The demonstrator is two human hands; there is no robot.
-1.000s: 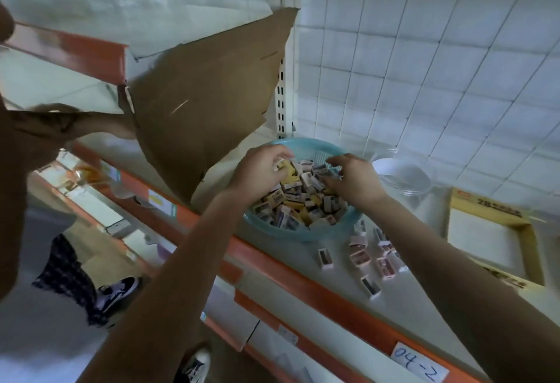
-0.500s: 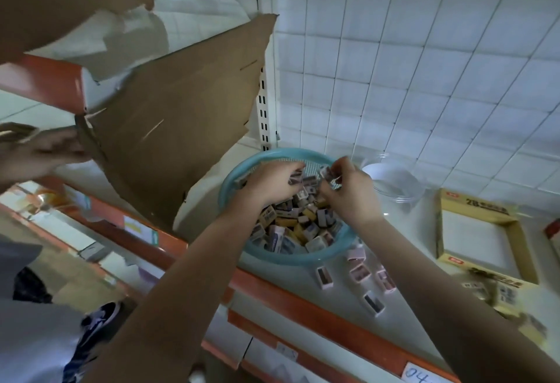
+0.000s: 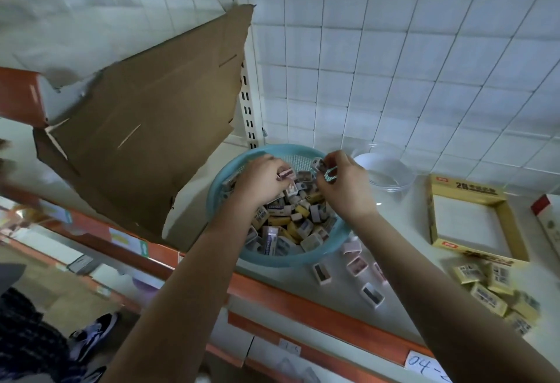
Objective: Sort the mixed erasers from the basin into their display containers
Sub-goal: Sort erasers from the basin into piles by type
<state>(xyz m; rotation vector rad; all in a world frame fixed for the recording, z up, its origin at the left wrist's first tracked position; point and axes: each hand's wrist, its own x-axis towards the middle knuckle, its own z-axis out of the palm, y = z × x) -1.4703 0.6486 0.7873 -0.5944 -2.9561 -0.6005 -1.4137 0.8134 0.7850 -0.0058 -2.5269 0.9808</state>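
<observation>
Picking step: left hand (image 3: pixel 260 181) pinches a pink eraser (image 3: pixel 286 174) and right hand (image 3: pixel 345 190) pinches a grey eraser (image 3: pixel 319 165), both over the basin (image 3: pixel 272 260) on the shelf (image 3: pixel 339 302). Next, I'd judge: carry each to its matching container. Count: one basin, one clear tub (image 3: pixel 397 176), one yellow box (image 3: pixel 466 189), roughly five loose erasers (image 3: pixel 321 273) beside the basin.

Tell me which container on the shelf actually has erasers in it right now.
The blue basin, heaped with mixed erasers; the clear round tub and the yellow display box to its right look empty.
</observation>
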